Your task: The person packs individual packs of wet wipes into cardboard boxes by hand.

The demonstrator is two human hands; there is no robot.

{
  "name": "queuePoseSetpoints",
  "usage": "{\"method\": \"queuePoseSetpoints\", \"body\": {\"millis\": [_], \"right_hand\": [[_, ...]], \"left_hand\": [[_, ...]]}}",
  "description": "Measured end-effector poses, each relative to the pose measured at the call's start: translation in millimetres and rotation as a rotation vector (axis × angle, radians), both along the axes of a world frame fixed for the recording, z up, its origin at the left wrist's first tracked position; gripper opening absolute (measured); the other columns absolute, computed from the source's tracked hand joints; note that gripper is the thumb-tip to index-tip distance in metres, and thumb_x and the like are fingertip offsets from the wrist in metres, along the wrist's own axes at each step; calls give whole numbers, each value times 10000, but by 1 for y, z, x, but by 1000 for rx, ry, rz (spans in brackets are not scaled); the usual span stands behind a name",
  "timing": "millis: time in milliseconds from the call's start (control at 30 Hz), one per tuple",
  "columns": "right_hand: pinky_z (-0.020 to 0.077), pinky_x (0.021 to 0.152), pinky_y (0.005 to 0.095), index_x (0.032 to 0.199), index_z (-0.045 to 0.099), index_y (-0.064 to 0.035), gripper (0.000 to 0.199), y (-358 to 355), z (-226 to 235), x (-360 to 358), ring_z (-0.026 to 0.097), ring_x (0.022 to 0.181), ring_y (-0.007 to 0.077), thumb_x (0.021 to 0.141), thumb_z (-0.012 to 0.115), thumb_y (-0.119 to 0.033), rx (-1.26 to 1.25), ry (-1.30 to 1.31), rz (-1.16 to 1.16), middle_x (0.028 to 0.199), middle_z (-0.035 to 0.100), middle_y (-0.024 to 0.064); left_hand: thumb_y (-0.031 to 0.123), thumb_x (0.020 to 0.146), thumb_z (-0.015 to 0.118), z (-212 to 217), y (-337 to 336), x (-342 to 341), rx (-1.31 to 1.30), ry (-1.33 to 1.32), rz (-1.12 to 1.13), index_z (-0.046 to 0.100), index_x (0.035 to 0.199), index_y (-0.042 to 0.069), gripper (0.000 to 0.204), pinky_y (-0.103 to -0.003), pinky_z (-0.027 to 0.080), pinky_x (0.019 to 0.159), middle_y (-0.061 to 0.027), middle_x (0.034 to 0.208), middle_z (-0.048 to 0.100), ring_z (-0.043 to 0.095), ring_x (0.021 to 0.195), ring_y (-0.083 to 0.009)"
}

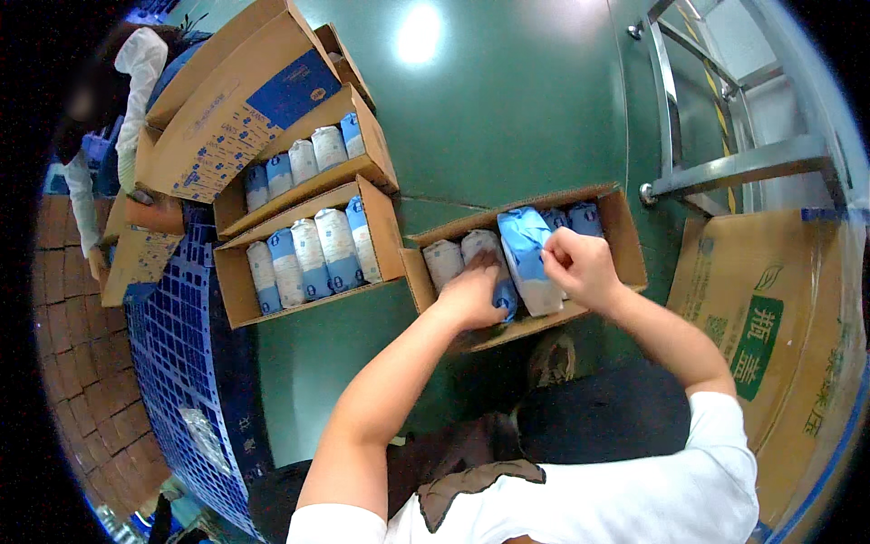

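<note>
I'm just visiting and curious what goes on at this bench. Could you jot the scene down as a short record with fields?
surface: green table
left hand: pressing down on the packs inside the open cardboard box
right hand: gripping a blue and white pack, tilted, partly in the box
packs in that box: several, standing side by side
nearby: two filled boxes of the same packs to the left
other person: white sleeve at far left

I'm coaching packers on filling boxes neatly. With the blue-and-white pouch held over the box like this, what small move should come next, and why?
Probably lower the pouch into the gap the left hand holds open. The right hand grips its top, tilted above the row, while the cardboard box still has room there.
</note>
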State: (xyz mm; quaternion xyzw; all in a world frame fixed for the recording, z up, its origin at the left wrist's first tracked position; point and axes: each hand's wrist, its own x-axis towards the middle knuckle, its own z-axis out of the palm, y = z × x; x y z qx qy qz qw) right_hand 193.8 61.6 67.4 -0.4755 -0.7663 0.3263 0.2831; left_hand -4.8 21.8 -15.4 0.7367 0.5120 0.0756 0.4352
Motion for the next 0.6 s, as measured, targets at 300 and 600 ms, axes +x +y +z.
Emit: {"method": "queuePoseSetpoints", "body": {"millis": [300,600], "right_hand": [[380,480,192,858,518,-39,84,7,82,-30,479,555,43,808,535,27,84,915,-186,679,515,-9],[431,725,306,950,558,-27,350,47,38,-1,540,835,160,749,635,-303,-175,449,157,913,575,82]], "left_hand": [[784,684,383,118,-20,28,-857,-1758,993,302,1343,208,880,-478,383,958,-105,1316,416,453,1166,-271],[269,691,721,106,21,-55,-56,-1182,996,319,1218,44,700,-353,455,881,-116,1110,494,536,1020,-223]]}}
